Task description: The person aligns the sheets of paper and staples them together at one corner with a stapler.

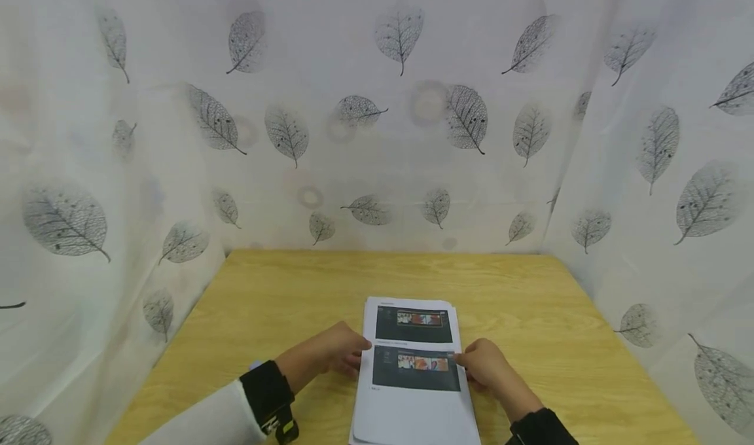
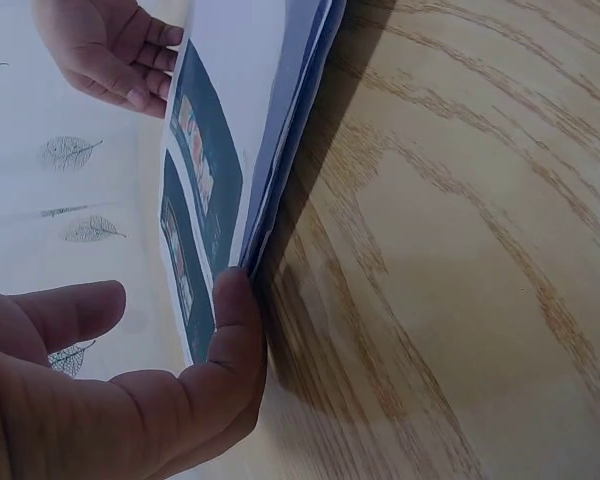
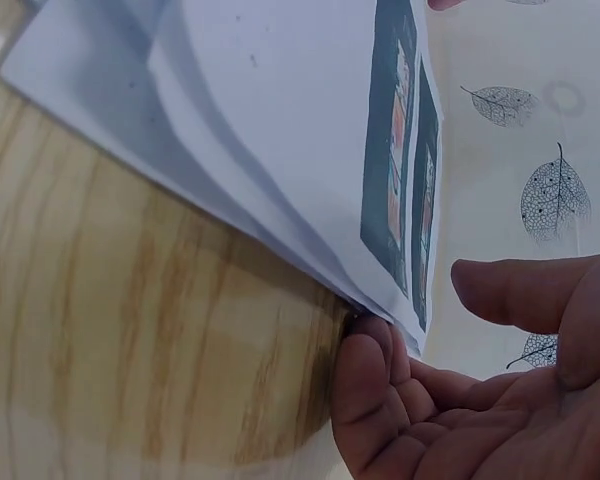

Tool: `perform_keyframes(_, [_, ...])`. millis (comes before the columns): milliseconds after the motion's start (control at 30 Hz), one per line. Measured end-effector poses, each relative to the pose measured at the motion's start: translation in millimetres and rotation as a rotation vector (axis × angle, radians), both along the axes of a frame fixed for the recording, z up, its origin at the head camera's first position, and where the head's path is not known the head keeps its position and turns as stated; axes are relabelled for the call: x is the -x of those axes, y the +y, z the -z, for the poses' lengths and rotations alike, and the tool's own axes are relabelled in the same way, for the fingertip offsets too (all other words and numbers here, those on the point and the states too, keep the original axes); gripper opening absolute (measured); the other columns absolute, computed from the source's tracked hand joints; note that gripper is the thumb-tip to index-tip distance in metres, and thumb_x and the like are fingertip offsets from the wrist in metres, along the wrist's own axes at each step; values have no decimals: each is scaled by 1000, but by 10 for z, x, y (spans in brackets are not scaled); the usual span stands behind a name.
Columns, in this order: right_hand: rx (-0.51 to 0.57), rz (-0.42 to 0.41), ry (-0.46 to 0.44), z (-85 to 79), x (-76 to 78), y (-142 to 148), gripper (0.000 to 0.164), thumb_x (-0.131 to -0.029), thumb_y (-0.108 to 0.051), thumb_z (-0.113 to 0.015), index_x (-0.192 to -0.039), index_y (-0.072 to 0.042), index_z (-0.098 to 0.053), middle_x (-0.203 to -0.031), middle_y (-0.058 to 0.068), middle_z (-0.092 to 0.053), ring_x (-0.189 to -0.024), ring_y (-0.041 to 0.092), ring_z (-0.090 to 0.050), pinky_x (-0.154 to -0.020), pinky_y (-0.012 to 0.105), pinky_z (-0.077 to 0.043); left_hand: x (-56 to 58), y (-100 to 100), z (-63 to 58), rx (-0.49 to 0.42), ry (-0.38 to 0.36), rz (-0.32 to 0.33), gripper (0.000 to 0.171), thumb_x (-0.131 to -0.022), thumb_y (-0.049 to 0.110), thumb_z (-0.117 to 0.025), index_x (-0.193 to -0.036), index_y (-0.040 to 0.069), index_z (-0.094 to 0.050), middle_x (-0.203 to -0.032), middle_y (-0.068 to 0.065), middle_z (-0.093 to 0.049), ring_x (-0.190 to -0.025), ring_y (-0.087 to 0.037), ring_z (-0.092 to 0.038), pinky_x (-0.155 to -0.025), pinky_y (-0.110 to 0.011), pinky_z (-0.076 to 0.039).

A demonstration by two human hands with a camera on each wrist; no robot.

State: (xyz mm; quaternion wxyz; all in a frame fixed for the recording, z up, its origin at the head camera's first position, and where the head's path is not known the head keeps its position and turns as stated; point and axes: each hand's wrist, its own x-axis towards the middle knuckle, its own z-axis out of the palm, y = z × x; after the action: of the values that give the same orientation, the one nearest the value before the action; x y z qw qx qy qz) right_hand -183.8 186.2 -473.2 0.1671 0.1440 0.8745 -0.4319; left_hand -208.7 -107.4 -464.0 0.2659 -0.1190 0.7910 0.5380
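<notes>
White paper (image 1: pixel 412 413) lies stacked, seemingly only partly aligned, near edges uneven; left hand (image 1: pixel 337 348) and right hand (image 1: pixel 487 366) touch its sides, thumbs spread.

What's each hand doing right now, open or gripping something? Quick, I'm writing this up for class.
Left hand: open, touching the left edge of the paper stack.
Right hand: open, touching its right edge.

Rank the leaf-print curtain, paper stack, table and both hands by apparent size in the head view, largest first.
1. Leaf-print curtain
2. Table
3. Paper stack
4. Left hand and right hand: too alike to rank
</notes>
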Motion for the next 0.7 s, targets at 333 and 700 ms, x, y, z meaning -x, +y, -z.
perform_keyframes(333, [-4,-9,14,6,-4,-75,26,-94,-10,-65,-107,11,-60,-86,13,-59,-73,21,-58,-58,29,-51,2,18,57,55,22,10,21,-96,10,-66,-108,-7,-64,-98,-13,-63,-82,-24,-64,-67,-35,-61])
perform_keyframes(700, [-59,-26,71,-51,22,-122,31,-92,-9,-66,-112,15,-63,-98,20,-65,-84,27,-64,-66,36,-58,-6,73,87,19,84,20,14,-95,1,-60,-105,-10,-61,-97,-17,-64,-85,-26,-67,-72,-41,-62])
